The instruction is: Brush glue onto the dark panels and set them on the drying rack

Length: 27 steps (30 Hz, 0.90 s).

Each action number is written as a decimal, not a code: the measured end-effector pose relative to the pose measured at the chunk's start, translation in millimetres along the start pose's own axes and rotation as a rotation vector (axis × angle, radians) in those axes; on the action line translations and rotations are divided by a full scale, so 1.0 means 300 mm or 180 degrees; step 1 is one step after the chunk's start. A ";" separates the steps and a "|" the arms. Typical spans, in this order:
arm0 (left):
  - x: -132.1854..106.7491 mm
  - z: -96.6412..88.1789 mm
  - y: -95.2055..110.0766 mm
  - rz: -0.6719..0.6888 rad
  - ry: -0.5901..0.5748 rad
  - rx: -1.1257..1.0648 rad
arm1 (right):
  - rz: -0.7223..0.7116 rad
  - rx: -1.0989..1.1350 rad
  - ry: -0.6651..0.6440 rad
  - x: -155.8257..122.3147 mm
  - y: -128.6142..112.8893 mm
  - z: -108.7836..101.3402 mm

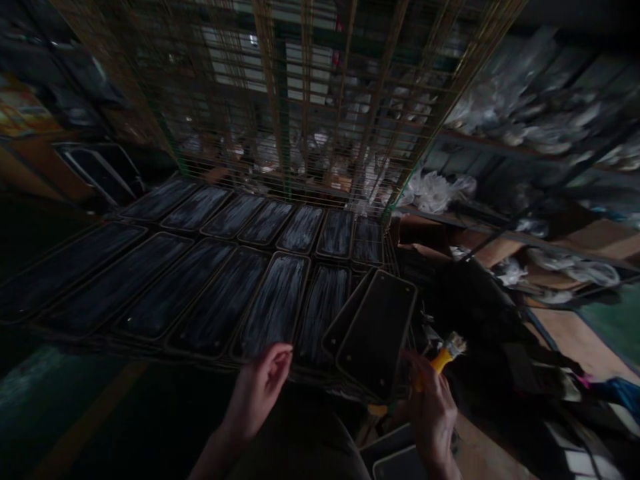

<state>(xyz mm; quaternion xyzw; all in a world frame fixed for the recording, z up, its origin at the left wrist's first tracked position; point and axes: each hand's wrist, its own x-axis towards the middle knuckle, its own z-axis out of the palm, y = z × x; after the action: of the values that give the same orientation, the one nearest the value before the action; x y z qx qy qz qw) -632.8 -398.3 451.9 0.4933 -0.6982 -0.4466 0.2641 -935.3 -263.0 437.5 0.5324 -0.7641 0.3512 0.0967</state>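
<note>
My left hand (260,390) hovers at the near edge of a wire rack (150,347), fingers curled loosely together, nothing seen in them. My right hand (433,410) grips a yellow-handled brush (447,355) with its pale bristles pointing up and right. Just left of the brush, a dark unbrushed rectangular panel (377,330) lies tilted over the rack's right end, and the hand's fingers reach its lower right corner. Two rows of similar dark panels (220,303) streaked with whitish brush marks cover the rack.
A wire mesh cage wall (310,100) rises behind the rack. Shelves with plastic bags (530,113) and cardboard boxes (505,243) stand on the right. More dark panels (395,457) are stacked below my right hand. The scene is very dim.
</note>
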 end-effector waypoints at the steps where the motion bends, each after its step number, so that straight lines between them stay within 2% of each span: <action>1: 0.010 0.042 0.021 -0.0035 -0.0419 -0.0258 | 0.0009 0.0010 -0.0009 0.007 -0.004 -0.015; 2: 0.020 0.082 0.041 -0.0053 -0.0739 -0.0411 | -0.0005 0.0033 -0.0050 0.015 -0.008 -0.030; 4: 0.041 0.147 0.074 0.0052 -0.1025 -0.0398 | -0.0104 0.0152 -0.0216 0.032 -0.019 -0.060; 7: 0.070 0.204 0.108 0.0349 -0.0802 0.0055 | -0.0241 0.0345 -0.0575 0.054 -0.044 -0.103; 9: 0.085 0.223 0.123 0.0379 -0.0677 0.0273 | -0.0118 0.0345 -0.0762 0.063 -0.064 -0.124; 13: 0.107 0.247 0.141 0.0177 -0.0800 0.0457 | 0.0201 0.0168 -0.0709 0.079 -0.102 -0.147; 19: 0.119 0.263 0.141 0.0121 -0.0767 0.0867 | 0.0330 0.0185 -0.0652 0.157 -0.123 -0.144; 23: 0.119 0.260 0.153 0.0210 -0.1045 0.1562 | 0.0201 0.0190 -0.0682 0.238 -0.076 -0.106; 27: 0.118 0.260 0.161 0.0317 -0.1074 0.1834 | -0.0033 0.0193 -0.0656 0.319 0.000 -0.059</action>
<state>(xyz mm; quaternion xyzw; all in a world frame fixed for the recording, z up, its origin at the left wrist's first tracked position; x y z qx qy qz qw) -731.0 -397.3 456.2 0.4321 -0.8528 -0.2928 0.0160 -979.1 -323.1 500.3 0.5724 -0.7562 0.3171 0.0033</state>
